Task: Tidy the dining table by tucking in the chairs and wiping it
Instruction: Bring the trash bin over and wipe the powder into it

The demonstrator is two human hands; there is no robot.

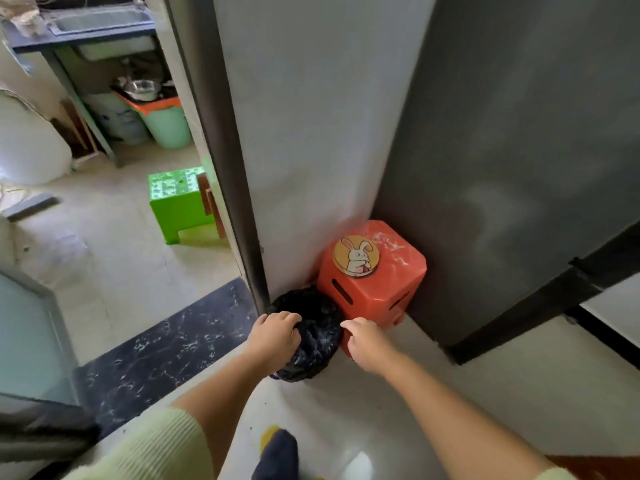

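Two hands on crinkled black bag

An orange stool bearing a rabbit sticker is standing in the wall corner, touching a black-lined bin. A green stool is sitting beyond the doorway.

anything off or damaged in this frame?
Orange stool in the corner has white scuff marks across its top. Both the left hand and right hand grip the black bin liner. No spill visible.
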